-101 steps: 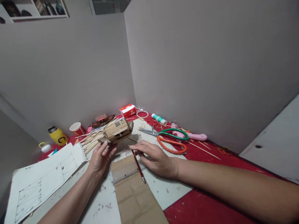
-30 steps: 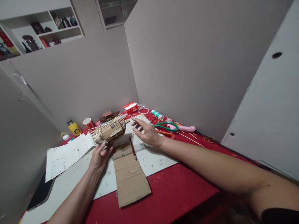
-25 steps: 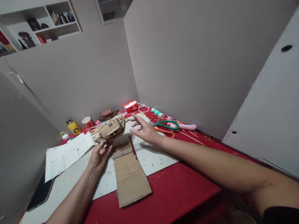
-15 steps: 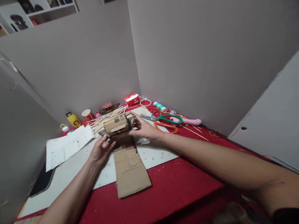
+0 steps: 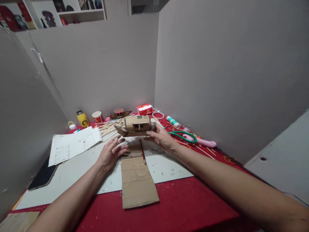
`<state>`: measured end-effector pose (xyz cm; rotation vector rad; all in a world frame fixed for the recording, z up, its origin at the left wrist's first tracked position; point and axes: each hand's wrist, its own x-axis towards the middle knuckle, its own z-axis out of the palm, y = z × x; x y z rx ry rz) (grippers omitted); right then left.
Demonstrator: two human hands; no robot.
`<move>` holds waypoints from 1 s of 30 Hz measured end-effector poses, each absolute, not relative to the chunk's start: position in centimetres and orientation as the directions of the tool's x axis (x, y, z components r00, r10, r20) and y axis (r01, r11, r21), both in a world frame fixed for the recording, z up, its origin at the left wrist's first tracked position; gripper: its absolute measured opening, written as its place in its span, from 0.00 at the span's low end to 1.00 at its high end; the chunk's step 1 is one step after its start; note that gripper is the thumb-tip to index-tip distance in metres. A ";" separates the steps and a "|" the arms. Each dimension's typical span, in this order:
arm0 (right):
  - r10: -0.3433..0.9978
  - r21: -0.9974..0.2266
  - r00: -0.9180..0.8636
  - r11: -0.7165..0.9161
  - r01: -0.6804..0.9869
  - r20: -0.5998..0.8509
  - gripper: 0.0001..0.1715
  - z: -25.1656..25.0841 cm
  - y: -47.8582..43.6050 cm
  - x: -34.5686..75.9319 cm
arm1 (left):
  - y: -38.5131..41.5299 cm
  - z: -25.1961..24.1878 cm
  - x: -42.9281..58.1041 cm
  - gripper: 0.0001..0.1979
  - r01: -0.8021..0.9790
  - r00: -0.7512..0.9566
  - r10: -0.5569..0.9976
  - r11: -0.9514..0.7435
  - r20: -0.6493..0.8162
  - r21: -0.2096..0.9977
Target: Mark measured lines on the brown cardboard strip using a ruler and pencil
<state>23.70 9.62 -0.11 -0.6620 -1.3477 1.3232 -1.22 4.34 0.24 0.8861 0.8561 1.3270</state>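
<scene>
A cardboard model boat [image 5: 136,126] with a curved cabin roof and a small side window is held up above the table. My right hand [image 5: 162,138] grips its right end, thumb along the near side. Just below the boat's left tip, my left hand [image 5: 112,151] has its fingers spread and appears to hold nothing. A flat piece of cardboard [image 5: 137,183] lies under the boat, its far part in shadow. On that cardboard rests a dark red pencil [image 5: 143,151].
Thin wooden sticks [image 5: 111,127] are heaped behind my left hand. Drawn paper sheets [image 5: 74,145] and a phone [image 5: 44,174] lie left. Green-and-orange-handled scissors [image 5: 183,136] and a pink tool [image 5: 205,141] lie right. A yellow bottle [image 5: 82,119], paper cup [image 5: 97,116] and brown model boat [image 5: 120,113] stand behind.
The cardboard boat has turned to show its side more levelly. My left hand has let go of its left end and dropped slightly below it. The camera view has shifted.
</scene>
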 end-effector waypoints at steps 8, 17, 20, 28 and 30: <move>0.951 -0.908 -0.107 0.236 -0.347 0.288 0.29 0.5 11.0 25.1 | 4.8 -0.9 -1.6 0.17 -0.299 -0.095 0.993 -0.092 0.066 0.950; 0.947 -0.893 -0.013 0.299 -0.336 0.322 0.34 0.3 12.4 26.2 | 4.9 -1.3 -0.9 0.11 -0.126 -0.053 0.985 -0.170 0.164 0.977; 0.949 -0.896 -0.006 0.294 -0.334 0.314 0.36 0.1 12.7 26.5 | 4.7 -1.5 -0.8 0.13 -0.060 -0.062 0.974 -0.223 0.220 0.973; 0.958 -0.906 -0.034 0.259 -0.334 0.286 0.29 -0.1 13.2 27.3 | 4.2 -2.0 -0.6 0.20 0.131 0.047 0.945 -0.327 0.323 0.936; 0.958 -0.906 -0.043 0.254 -0.337 0.285 0.24 0.0 13.2 27.3 | 4.2 -2.0 -0.7 0.20 0.195 0.081 0.941 -0.338 0.328 0.921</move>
